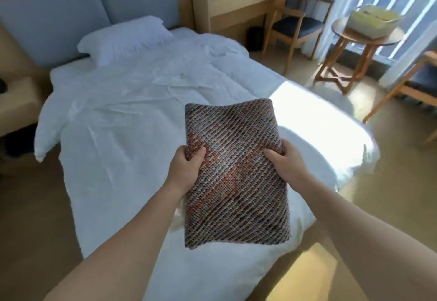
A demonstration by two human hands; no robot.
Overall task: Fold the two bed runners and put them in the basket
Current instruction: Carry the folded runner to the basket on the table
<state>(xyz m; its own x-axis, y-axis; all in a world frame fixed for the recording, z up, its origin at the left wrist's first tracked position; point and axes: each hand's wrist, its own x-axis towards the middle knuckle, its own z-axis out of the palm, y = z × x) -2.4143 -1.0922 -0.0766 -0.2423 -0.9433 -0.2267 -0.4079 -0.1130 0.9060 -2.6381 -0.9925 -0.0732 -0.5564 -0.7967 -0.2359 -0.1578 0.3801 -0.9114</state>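
At the centre of the frame a folded bed runner [236, 175], a thick woven pad of brown and grey with orange flecks, is held over the foot end of the bed [71, 69]. The left hand [184, 170] grips its left edge, thumb pressed on top and fingers curled underneath. The right hand [287, 163] grips the right edge the same way, thumb lying across the weave. Whether the underside touches the bedding cannot be told. Beneath and around it spreads a rumpled white quilt [132, 116], with a bright patch of sunlight on its right side. A white pillow [125, 38] lies at the upper left, against a blue-grey padded headboard [94, 5]. At the upper right a basket [373, 20] sits on a round wooden table [340, 27], well apart from the runner; its pale contents are too blurred to make out. Left of the table stands a wooden chair [295, 24] beside a desk [231, 2].
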